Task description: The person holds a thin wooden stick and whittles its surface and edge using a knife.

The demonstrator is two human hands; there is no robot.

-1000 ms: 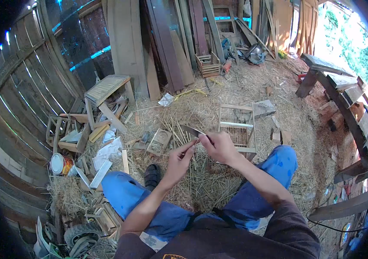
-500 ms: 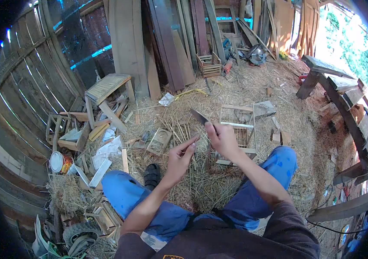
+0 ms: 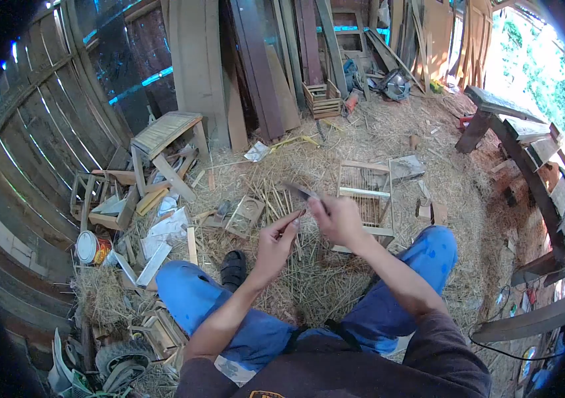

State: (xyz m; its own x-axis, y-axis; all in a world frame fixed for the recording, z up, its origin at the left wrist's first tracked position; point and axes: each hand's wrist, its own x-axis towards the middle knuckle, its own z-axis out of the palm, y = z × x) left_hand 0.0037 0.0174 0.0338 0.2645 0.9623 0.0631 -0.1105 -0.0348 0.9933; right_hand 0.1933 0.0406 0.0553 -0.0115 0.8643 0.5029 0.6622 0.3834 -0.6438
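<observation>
My right hand (image 3: pixel 343 222) is closed around the handle of a knife (image 3: pixel 302 192), its blade slanting up to the left and a little blurred. Just left of it, my left hand (image 3: pixel 276 244) pinches the end of something thin and small between thumb and fingertips, too small to name. The knife hand sits very close to those fingertips. Below and beyond both hands, thin wooden sticks (image 3: pixel 276 200) lie in the straw and shavings. A slatted wooden frame (image 3: pixel 364 194) rests on the ground beyond my right hand.
A small wooden stool (image 3: pixel 166 132) stands at left, near scrap wood and a paint can (image 3: pixel 87 248). Boards (image 3: pixel 196 73) lean on the back wall by a wooden crate (image 3: pixel 322 101). A circular saw (image 3: pixel 395 86) lies farther back. A heavy bench (image 3: pixel 534 159) runs along the right.
My right hand has shifted slightly down with the knife, and the blade has swung lower and to the left. My left hand stays nearly in place.
</observation>
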